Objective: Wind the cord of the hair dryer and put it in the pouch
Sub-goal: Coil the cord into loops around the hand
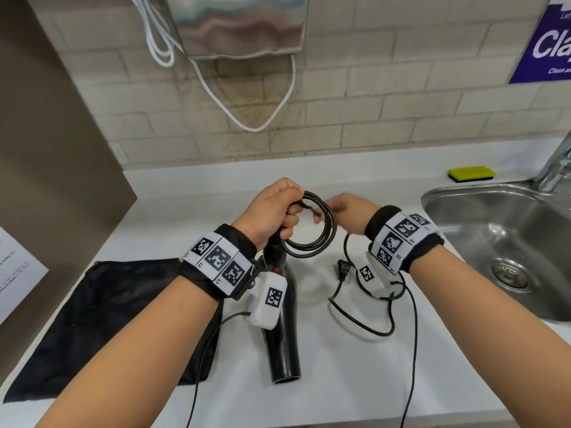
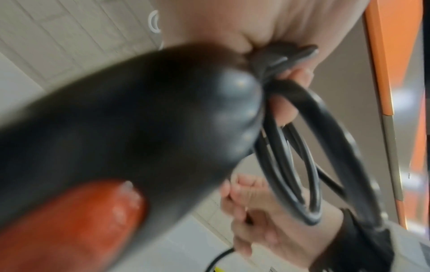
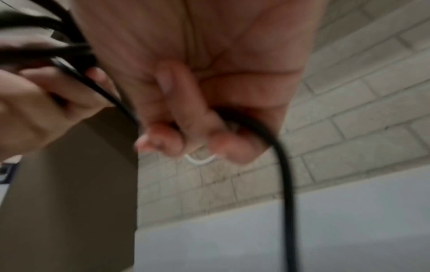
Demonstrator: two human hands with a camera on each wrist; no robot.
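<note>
The left hand (image 1: 272, 208) is clenched around the handle end of the hair dryer (image 1: 282, 329) and, in the same grip, pins the wound loops of the cord (image 1: 312, 227) against that handle. In the left wrist view the fingers (image 2: 285, 112) curl through the loops, right at the point where the cord leaves the handle. The coil hangs as a rough ring between the two hands, held above the desk (image 1: 340, 381).

The right hand (image 1: 347, 210) grasps the cord just beside the coil; its fingers (image 3: 177, 117) are folded into the palm with the black cord running through them and dropping away below. From there the loose tail falls to the desk, curls round in a slack bend, and ends in the plug (image 1: 342, 268), which shows below the right wrist; I cannot tell whether it touches the surface.

The dryer hangs handle-up from the left hand, with its long axis running toward the person and its open nozzle pointing at the near edge of the desk. A red switch (image 2: 69, 226) sits on the handle.

The black pouch (image 1: 102, 322) lies flat on the desk to the left, under the left forearm, just beside the dryer's barrel.

A steel sink (image 1: 482, 230) is set in at the right, with a yellow sponge (image 1: 471, 173) behind it.
</note>
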